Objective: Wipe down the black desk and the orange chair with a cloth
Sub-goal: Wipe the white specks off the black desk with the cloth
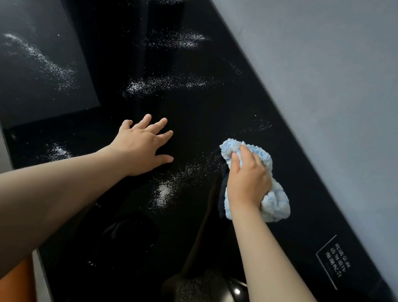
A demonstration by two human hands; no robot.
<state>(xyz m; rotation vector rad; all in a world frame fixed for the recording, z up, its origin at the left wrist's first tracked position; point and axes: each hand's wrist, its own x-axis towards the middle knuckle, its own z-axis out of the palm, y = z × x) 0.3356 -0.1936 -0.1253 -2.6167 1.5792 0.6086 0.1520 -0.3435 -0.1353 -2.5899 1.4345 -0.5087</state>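
**Desk wipe in progress: cloth in right hand, mid-desk, plenty of powder left**

Head view (only view):
- Cloth (276,204): pale blue, fluffy, bunched into a wad. It sits on the black desk (302,209), right of centre, near the wall (340,69) side.
- Handling, my read: the cloth is soft, light and fully compliant, with no stiff edge to grab. Best hold is over the top of the wad with the palm pressing down, so the pile stays flat on the surface. A loose hold would likely let it roll or unfold mid-stroke.
- Right hand (248,181): on top of the cloth, fingers curled round the bunched middle and clamped on it. Cloth sticks out past the fingertips and behind the wrist. The contact patch under the palm is hidden.
- Left hand (140,145): flat on the desk, fingers (163,123) spread and straight, holding nothing. Looks like bracing.
- Desk top is glossy and reflective, and a printed label (333,259) sits near the right edge. Judgement: hard and slick, so the cloth should glide with low friction. The gloss suggests glass, so firm even pressure and no point loads.
- White powder (164,192) lies between the two hands, with more streaks further out (177,40) and on the left section (38,58). The nearest patch is just left of the cloth.
- Orange chair (9,282): only a sliver shows at the bottom left, below the desk edge and under the left forearm. Neither hand touches it.
- Progress, my guess: early. Most of the desk is dusted and the chair is not started.
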